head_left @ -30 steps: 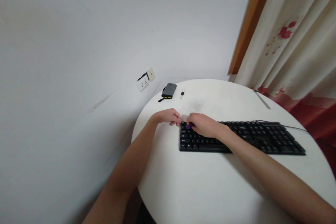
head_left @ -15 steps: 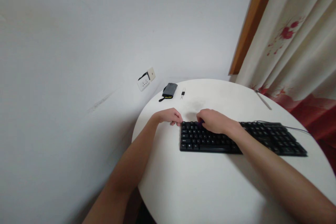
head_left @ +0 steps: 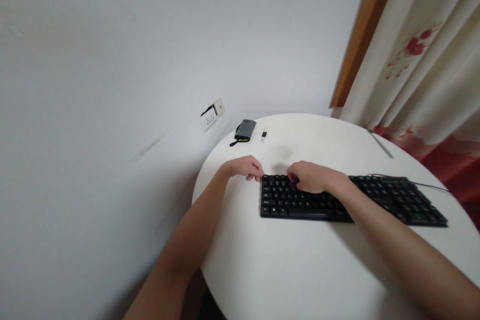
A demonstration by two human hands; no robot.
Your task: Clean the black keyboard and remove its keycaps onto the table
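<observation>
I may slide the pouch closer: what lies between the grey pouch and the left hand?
Nothing: in the head view, only bare white table runs from the pouch to the left hand.

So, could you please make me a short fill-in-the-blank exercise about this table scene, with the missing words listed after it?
1. The keyboard on the white table is ___.
2. The right hand lies on the keys, and the left hand sits at the keyboard's far ___ corner.
3. The curtain bears ___ flowers.
4. The pouch near the wall is mainly ___.

Missing words: black; left; red; grey.
</observation>
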